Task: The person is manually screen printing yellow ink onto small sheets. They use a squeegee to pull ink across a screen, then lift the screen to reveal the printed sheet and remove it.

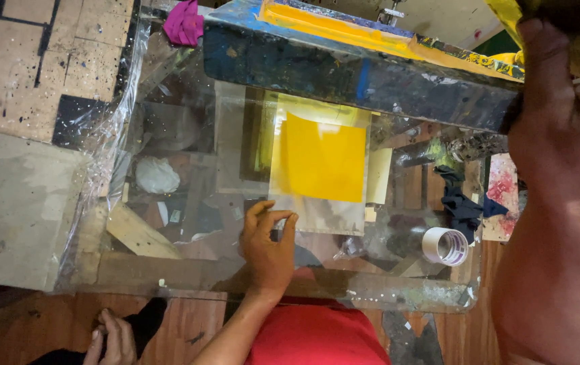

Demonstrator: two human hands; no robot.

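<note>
Head view looking down on a glass-topped bench (188, 270) covered with clear plastic film; a clear plastic sheet with a yellow printed square (320, 165) lies flat on the glass near the middle of the bench, under the raised paint-smeared screen-printing frame (364, 71); frame is tilted up off the glass, its inner face coated yellow, outer edge dark blue and grimy; left hand (269, 247) reaches in from the near edge, thumb and forefinger pinched together on the lower left edge of the yellow-printed sheet, other fingers curled; right hand (557, 115) is up at the right end of the frame, wrapped around its edge, fingers mostly hidden behind the frame so exact grip hard to tell, but it bears on the frame; a roll of white tape (445, 245) stands on the glass to the right of the sheet, well apart from the left hand; dark blue crumpled rag (462, 203) just above the tape; magenta cloth (183, 21) at the far left end of the frame; another person's hand (111, 338) at the bottom left edge, resting on something dark, apart from the bench work; red garment (317, 334) at the bottom centre
</note>
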